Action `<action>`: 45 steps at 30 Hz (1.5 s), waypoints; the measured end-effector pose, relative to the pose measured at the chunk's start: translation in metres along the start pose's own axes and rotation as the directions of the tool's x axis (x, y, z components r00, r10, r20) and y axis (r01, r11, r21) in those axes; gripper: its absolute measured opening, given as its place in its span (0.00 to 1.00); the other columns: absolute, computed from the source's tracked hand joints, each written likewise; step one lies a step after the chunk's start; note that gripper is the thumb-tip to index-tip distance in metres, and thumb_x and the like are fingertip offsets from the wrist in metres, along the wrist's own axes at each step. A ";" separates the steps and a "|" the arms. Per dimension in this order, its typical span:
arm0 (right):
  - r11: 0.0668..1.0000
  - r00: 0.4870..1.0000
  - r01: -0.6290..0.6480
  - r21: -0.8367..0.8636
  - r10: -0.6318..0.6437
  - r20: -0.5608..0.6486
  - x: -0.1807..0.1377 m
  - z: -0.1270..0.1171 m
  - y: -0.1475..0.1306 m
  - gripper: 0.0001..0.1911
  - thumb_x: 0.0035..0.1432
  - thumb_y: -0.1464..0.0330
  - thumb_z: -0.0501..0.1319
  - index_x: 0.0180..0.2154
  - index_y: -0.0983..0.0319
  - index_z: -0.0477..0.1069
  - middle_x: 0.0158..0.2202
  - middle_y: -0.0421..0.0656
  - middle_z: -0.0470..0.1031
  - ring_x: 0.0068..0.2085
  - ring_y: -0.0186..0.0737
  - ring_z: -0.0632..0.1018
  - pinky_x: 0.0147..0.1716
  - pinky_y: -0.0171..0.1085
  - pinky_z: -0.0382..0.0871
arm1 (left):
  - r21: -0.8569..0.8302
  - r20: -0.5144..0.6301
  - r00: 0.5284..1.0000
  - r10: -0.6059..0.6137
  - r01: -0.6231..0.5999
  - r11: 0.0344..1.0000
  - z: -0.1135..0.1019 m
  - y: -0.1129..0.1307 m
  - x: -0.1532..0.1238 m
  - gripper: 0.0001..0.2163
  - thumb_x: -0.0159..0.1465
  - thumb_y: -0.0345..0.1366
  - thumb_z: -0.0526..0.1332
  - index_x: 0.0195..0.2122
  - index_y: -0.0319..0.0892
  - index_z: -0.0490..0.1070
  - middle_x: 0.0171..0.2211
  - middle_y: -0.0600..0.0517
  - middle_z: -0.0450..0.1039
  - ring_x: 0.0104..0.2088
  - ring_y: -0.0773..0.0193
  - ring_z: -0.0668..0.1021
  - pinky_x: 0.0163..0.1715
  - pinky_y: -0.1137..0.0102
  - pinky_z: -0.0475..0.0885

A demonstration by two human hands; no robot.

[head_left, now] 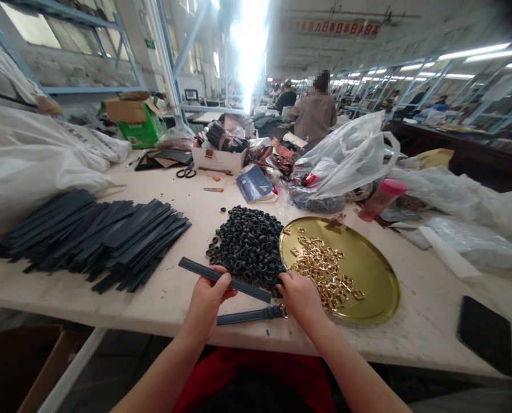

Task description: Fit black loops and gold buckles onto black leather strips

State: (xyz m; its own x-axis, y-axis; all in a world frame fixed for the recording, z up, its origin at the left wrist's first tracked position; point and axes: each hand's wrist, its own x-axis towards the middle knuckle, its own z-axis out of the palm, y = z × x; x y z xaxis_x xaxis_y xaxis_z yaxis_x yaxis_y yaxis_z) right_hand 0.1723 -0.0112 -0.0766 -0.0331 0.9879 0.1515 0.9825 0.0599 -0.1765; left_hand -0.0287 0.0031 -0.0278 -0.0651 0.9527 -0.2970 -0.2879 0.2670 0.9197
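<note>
My left hand (210, 295) is closed around a flat dark leather strap (249, 289), thumb on top, the strap slanting down to the right. Fingers bent together, my right hand (301, 295) is at the near right edge of a heap of small black loops (249, 244); whether a loop is in the fingertips is hidden. Just beyond that hand, a round gold tray (378, 287) holds many small gold buckles (320, 267). Below the held strap, a second strap (247, 315) with a loop and gold buckle on its right end lies along the table edge.
A pile of dark straps (109, 235) covers the table's left. Behind are scissors (186, 172), a blue booklet (256, 184), a white box (217, 159) and a plastic bag (342, 155). A pink cup (382, 201) and a black phone (484, 334) are to the right. A person (316, 112) is farther back.
</note>
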 end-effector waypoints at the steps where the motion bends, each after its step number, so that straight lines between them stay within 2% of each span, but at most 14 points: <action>1: 1.000 1.000 -0.010 0.011 0.009 0.007 0.002 0.002 -0.002 0.02 0.53 0.73 0.57 0.31 0.62 0.68 0.29 0.45 0.72 0.32 0.40 0.73 0.30 0.35 0.59 | 0.003 -0.005 1.000 0.021 -0.021 1.000 -0.001 -0.001 0.001 0.14 0.48 0.37 0.64 0.33 0.41 0.62 0.24 0.58 0.65 0.26 0.71 0.71 0.27 0.74 0.70; 5: 0.995 0.999 -0.028 0.101 0.029 -0.014 0.003 0.003 -0.001 0.08 0.54 0.76 0.52 0.34 0.63 0.68 0.32 0.47 0.73 0.35 0.40 0.73 0.33 0.36 0.62 | -0.003 -0.030 0.997 0.068 -0.068 0.998 -0.004 -0.003 0.003 0.14 0.48 0.38 0.64 0.33 0.40 0.62 0.24 0.59 0.64 0.26 0.71 0.71 0.28 0.74 0.71; 7: 0.923 0.993 -0.098 0.373 0.115 -0.024 0.000 -0.001 0.000 0.10 0.56 0.73 0.50 0.39 0.64 0.67 0.35 0.47 0.73 0.36 0.40 0.73 0.35 0.37 0.64 | -0.030 -0.041 0.997 0.066 -0.067 0.997 -0.002 -0.003 0.003 0.14 0.48 0.38 0.64 0.33 0.40 0.62 0.24 0.58 0.64 0.26 0.71 0.71 0.29 0.73 0.72; 8: 0.807 0.984 -0.156 0.569 0.177 0.018 -0.002 -0.004 -0.001 0.11 0.57 0.71 0.49 0.40 0.64 0.66 0.36 0.47 0.73 0.35 0.39 0.74 0.34 0.38 0.65 | -0.050 -0.047 0.997 0.063 -0.066 0.997 -0.001 -0.003 0.003 0.14 0.48 0.37 0.64 0.33 0.40 0.62 0.25 0.58 0.65 0.27 0.71 0.71 0.30 0.73 0.72; 10: 0.387 0.948 -0.290 0.875 0.244 0.206 -0.006 -0.009 -0.006 0.13 0.56 0.66 0.50 0.41 0.63 0.65 0.36 0.46 0.73 0.30 0.36 0.73 0.30 0.37 0.67 | -0.087 -0.052 0.996 0.065 -0.070 0.994 0.003 -0.004 0.003 0.14 0.48 0.37 0.64 0.33 0.40 0.61 0.25 0.57 0.65 0.28 0.70 0.71 0.30 0.72 0.72; 13: -0.178 0.860 -0.447 0.877 0.186 0.475 -0.011 -0.016 -0.018 0.15 0.50 0.67 0.57 0.41 0.63 0.67 0.32 0.42 0.72 0.27 0.31 0.73 0.28 0.33 0.68 | -0.089 -0.066 0.994 0.089 -0.094 0.992 0.010 -0.008 0.003 0.13 0.50 0.38 0.63 0.33 0.40 0.61 0.25 0.58 0.65 0.28 0.71 0.71 0.31 0.72 0.72; 15: -0.367 0.819 -0.478 0.798 0.141 0.555 -0.013 -0.021 -0.024 0.17 0.43 0.73 0.61 0.40 0.63 0.70 0.31 0.40 0.72 0.29 0.30 0.73 0.30 0.30 0.67 | -0.050 -0.070 0.991 0.112 -0.115 0.992 0.012 -0.012 0.003 0.13 0.50 0.38 0.63 0.33 0.41 0.61 0.25 0.58 0.65 0.28 0.71 0.71 0.31 0.72 0.72; 17: -0.449 0.815 -0.475 0.756 0.098 0.570 -0.013 -0.026 -0.027 0.18 0.41 0.74 0.62 0.40 0.63 0.71 0.33 0.41 0.72 0.31 0.30 0.73 0.31 0.29 0.66 | -0.014 -0.064 0.990 0.129 -0.131 0.991 0.014 -0.016 0.002 0.13 0.50 0.39 0.62 0.33 0.41 0.62 0.26 0.58 0.65 0.28 0.71 0.72 0.31 0.72 0.72; 25: -0.304 0.881 -0.396 0.866 0.140 0.452 -0.020 -0.022 -0.034 0.20 0.44 0.64 0.66 0.41 0.62 0.71 0.25 0.38 0.72 0.24 0.29 0.70 0.25 0.30 0.64 | 0.324 0.241 0.969 0.060 -0.138 0.936 0.022 -0.024 -0.012 0.10 0.53 0.38 0.59 0.34 0.40 0.64 0.22 0.56 0.69 0.24 0.67 0.73 0.25 0.73 0.69; 31: -0.419 0.880 -0.348 0.839 0.163 0.447 -0.027 -0.023 -0.038 0.18 0.49 0.60 0.61 0.41 0.62 0.71 0.39 0.46 0.74 0.30 0.33 0.74 0.31 0.35 0.68 | 0.590 0.230 0.918 0.324 -0.397 0.704 0.024 -0.026 -0.021 0.05 0.56 0.37 0.56 0.31 0.41 0.66 0.26 0.54 0.70 0.28 0.66 0.73 0.29 0.71 0.67; 36: -0.395 0.878 -0.292 0.871 0.250 0.408 -0.031 -0.020 -0.040 0.17 0.48 0.61 0.63 0.40 0.62 0.71 0.39 0.46 0.75 0.26 0.30 0.73 0.29 0.33 0.68 | 0.598 0.220 0.895 0.388 -0.438 0.671 0.029 -0.026 -0.032 0.03 0.55 0.34 0.56 0.28 0.41 0.65 0.25 0.55 0.68 0.28 0.67 0.72 0.29 0.73 0.67; 40: -0.267 0.892 -0.216 0.939 0.337 0.301 -0.035 -0.017 -0.041 0.16 0.48 0.62 0.63 0.39 0.62 0.71 0.38 0.45 0.75 0.25 0.30 0.72 0.28 0.34 0.68 | 0.560 0.260 0.901 0.348 -0.434 0.705 0.027 -0.037 -0.036 0.04 0.55 0.35 0.55 0.29 0.41 0.65 0.22 0.56 0.67 0.21 0.70 0.69 0.23 0.75 0.65; 42: -0.232 0.907 -0.204 0.951 0.320 0.273 -0.037 -0.017 -0.044 0.16 0.47 0.62 0.64 0.38 0.62 0.71 0.36 0.44 0.76 0.25 0.30 0.71 0.27 0.33 0.67 | 0.533 0.286 0.887 0.363 -0.462 0.709 0.026 -0.044 -0.036 0.04 0.54 0.35 0.56 0.28 0.41 0.65 0.22 0.56 0.68 0.21 0.70 0.69 0.23 0.75 0.65; 45: -0.288 0.922 -0.236 0.928 0.235 0.308 -0.039 -0.019 -0.048 0.16 0.45 0.63 0.65 0.37 0.61 0.70 0.31 0.41 0.75 0.24 0.29 0.70 0.27 0.32 0.65 | 0.441 0.322 0.881 0.347 -0.463 0.769 0.026 -0.048 -0.036 0.05 0.54 0.37 0.58 0.29 0.42 0.66 0.27 0.53 0.71 0.24 0.68 0.72 0.26 0.74 0.67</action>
State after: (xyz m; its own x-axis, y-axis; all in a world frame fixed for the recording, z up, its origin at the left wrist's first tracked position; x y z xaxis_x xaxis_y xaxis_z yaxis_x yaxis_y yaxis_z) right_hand 0.1298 -0.0551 -0.0553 0.1445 0.9689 -0.2009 -0.4457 -0.1176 -0.8874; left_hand 0.0128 -0.0401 -0.0549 0.1502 0.9788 0.1396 0.2297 -0.1719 0.9580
